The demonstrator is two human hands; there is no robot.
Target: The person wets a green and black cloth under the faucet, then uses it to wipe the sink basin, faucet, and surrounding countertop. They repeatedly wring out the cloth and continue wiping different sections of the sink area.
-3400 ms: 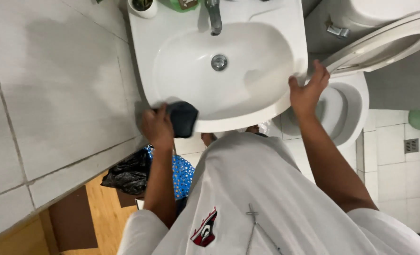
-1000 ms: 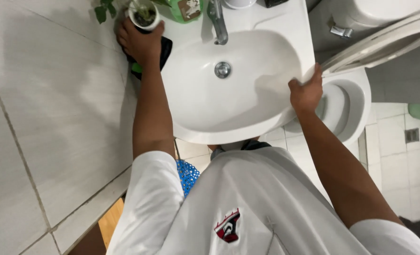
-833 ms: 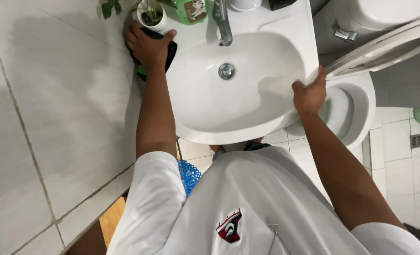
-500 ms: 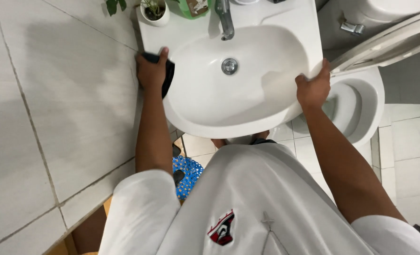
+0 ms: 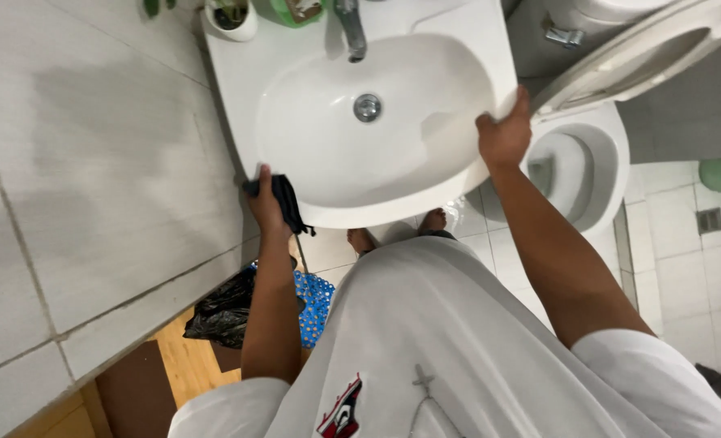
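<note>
Left hand [image 5: 265, 203] slid down sink [image 5: 458, 49] edge, grasping dark cloth [image 5: 286, 199]; right hand [image 5: 504, 138] clasps rim; tiled bathroom.

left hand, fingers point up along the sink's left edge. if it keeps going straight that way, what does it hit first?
Probably the small white plant pot at the back-left corner. The left hand, with a dark cloth, sits at the front-left of the sink; the rim between looks bare, though depth is uncertain.

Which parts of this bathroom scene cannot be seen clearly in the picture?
- Head view: left hand covers much of the dark cloth.
- Small plant pot and green container: cut by the top edge.
- Feet: mostly hidden by the white shirt.
- Right hand palm: hidden against the sink rim.
</note>
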